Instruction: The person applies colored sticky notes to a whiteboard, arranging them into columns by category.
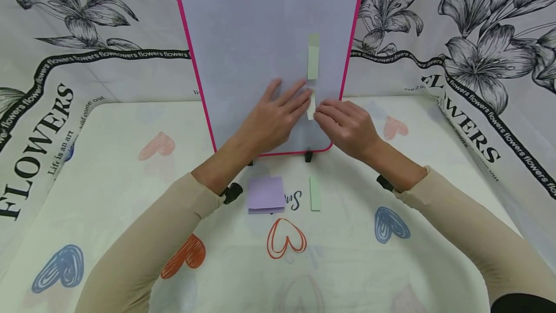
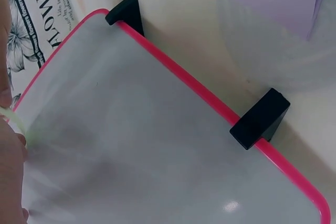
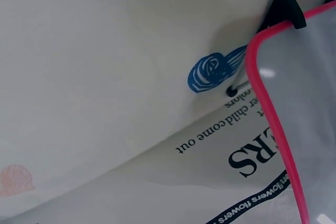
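A whiteboard (image 1: 252,37) with a pink frame stands upright at the back of the table. Pale green sticky-note strips (image 1: 313,62) run down its right side in a vertical line. My left hand (image 1: 278,122) lies against the board with fingers extended, the fingertips at the upper part of a lower green strip (image 1: 311,109). From the right, my right hand (image 1: 347,127) pinches that strip near its bottom end. In the left wrist view, part of the strip (image 2: 11,119) curves away from the board between fingers at the left edge. The right wrist view shows neither hand.
Black clip feet (image 2: 261,119) hold the board's lower edge. In front of it lie a purple sticky-note pad (image 1: 266,194) and another green strip (image 1: 314,194). A cloth printed with hearts covers the table (image 1: 234,269); flower-printed fabric (image 1: 399,76) hangs behind.
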`<state>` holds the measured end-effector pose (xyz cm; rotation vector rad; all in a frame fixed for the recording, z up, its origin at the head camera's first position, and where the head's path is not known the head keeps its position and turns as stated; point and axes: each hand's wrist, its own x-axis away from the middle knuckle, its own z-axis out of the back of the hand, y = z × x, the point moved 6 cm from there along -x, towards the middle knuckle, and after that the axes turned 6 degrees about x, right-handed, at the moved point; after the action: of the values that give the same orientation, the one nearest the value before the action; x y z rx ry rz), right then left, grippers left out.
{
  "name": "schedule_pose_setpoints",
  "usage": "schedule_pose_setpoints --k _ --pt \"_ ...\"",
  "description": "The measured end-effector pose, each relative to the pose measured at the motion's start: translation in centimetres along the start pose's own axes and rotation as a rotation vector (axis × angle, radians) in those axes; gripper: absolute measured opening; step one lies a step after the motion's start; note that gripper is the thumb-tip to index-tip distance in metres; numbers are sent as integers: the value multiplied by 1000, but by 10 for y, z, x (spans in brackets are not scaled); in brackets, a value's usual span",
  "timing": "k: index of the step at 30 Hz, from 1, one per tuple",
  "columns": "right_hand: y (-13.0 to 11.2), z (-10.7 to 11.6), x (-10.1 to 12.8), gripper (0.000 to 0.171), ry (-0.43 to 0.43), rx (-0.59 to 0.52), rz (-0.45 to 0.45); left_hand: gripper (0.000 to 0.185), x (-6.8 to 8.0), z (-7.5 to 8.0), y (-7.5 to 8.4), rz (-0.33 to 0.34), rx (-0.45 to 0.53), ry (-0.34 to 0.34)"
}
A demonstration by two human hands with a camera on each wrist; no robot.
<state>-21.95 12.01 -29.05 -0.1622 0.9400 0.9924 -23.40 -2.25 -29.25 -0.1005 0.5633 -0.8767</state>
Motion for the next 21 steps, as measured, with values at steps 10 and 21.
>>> schedule_pose_setpoints --k 10,21 --pt "1 -2 8 20 -34 31 47 46 1 0 -2 3 -18 4" --pt "6 -16 11 44 -184 111 104 47 3 -4 -3 3 -41 -3"
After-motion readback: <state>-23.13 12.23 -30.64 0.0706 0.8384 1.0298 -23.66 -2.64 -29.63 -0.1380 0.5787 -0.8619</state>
